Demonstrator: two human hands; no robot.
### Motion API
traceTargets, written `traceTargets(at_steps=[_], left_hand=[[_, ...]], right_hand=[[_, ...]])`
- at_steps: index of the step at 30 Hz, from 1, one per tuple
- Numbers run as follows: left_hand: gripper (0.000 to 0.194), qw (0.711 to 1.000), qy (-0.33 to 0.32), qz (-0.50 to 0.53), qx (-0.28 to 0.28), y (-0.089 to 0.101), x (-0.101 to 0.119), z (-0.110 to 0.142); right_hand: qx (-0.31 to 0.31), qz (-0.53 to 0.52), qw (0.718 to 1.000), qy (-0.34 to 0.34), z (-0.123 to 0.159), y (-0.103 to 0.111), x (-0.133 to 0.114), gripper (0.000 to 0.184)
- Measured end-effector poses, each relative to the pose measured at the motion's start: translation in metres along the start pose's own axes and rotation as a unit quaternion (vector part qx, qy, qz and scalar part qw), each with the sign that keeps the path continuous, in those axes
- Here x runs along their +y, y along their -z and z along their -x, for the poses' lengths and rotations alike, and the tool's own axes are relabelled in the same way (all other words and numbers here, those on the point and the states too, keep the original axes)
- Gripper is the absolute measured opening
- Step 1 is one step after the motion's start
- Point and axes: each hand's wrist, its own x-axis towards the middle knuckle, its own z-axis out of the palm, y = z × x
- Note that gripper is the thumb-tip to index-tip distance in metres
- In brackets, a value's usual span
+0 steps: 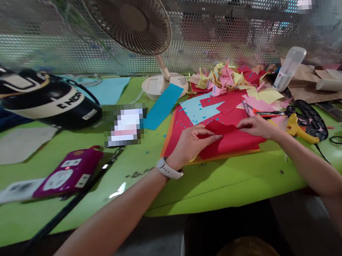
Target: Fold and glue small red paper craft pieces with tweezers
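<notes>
Nearer than the fan, my left hand and right hand pinch red paper; uneven pulling could tear it.

A plain, bright red sheet, apparently thin paper, lies over a red-and-orange stack of sheets near the front edge of the green surface. It is not flat: its far edge stands raised and slightly wavy, pinched between the left hand and right hand. Its nearer part slopes down toward the stack.
</notes>
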Motion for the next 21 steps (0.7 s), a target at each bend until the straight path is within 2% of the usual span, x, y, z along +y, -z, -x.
traceTargets(at_steps=[1,3,6,8,11,13,15,17,21], left_hand=[[0.024,1.0,-0.001,0.003,0.011,0.0,0.003,0.001],[0.021,0.998,-0.018,-0.001,0.065,0.001,0.007,0.001],[0.018,0.985,-0.047,-0.011,0.168,0.002,0.006,-0.002],[0.019,0.975,-0.043,-0.005,0.217,0.002,0.003,-0.004],[0.02,0.97,-0.023,0.021,0.242,-0.002,0.001,-0.005],[0.02,0.972,-0.008,0.046,0.232,-0.007,0.002,-0.003],[0.021,0.974,0.007,0.073,0.213,-0.013,0.005,0.0],[0.025,0.977,0.024,0.109,0.184,-0.018,0.009,0.004],[0.034,0.971,0.054,0.187,0.137,-0.019,0.013,0.008]], right_hand=[[0.023,-0.028,0.999,-0.009,-0.001,0.003,0.0,0.024],[0.125,-0.102,0.986,-0.031,-0.004,0.01,0.004,0.037],[0.314,-0.185,0.93,-0.053,-0.008,0.017,0.011,0.053],[0.366,-0.212,0.905,-0.056,-0.009,0.011,0.011,0.058],[0.32,-0.267,0.907,-0.066,-0.007,-0.018,-0.002,0.061],[0.297,-0.33,0.892,-0.082,-0.005,-0.041,-0.016,0.058],[0.274,-0.387,0.877,-0.079,-0.004,-0.057,-0.028,0.048],[0.273,-0.432,0.857,-0.074,-0.003,-0.063,-0.035,0.043],[0.299,-0.491,0.814,-0.088,-0.003,-0.054,-0.035,0.044]])
